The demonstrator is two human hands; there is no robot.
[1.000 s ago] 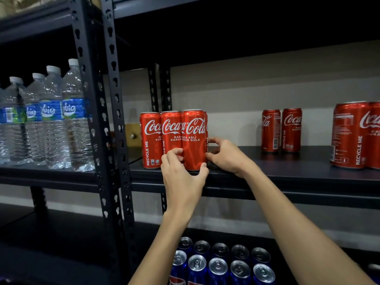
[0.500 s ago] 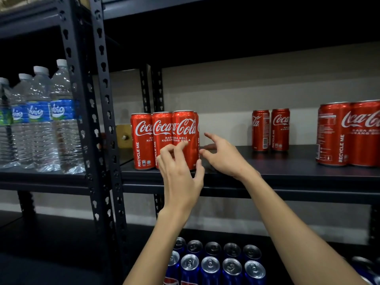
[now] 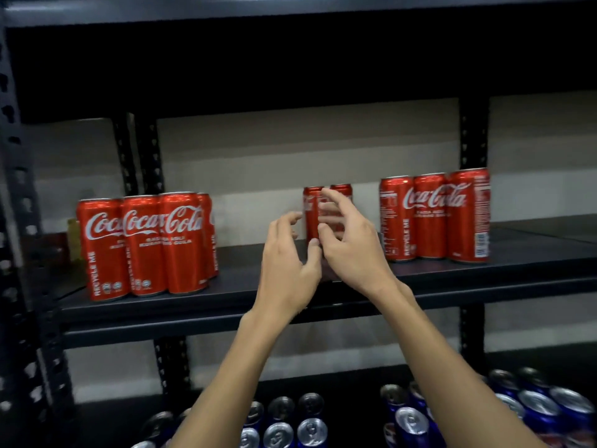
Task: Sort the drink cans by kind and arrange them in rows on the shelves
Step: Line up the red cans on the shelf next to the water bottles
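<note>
Red Coca-Cola cans stand in three groups on the dark middle shelf [image 3: 245,305]. A tight row [image 3: 145,244] sits at the left. Two cans [image 3: 311,215] stand at the back centre. Another row [image 3: 434,218] is at the right. My left hand [image 3: 287,263] and my right hand [image 3: 349,240] hover in front of the two back cans, fingers spread, holding nothing. The right hand's fingers partly cover those cans. The view is motion-blurred.
Blue cans [image 3: 284,425] with silver tops stand in rows on the lower shelf, with more blue cans [image 3: 529,405] at the right. Black perforated uprights [image 3: 26,253] frame the left side, and another upright [image 3: 473,137] stands behind at the right. A shelf board [image 3: 290,8] hangs overhead.
Both hands left the left row of red cans and moved right, toward the two back cans. The view swung right; the water bottles are out of frame.
</note>
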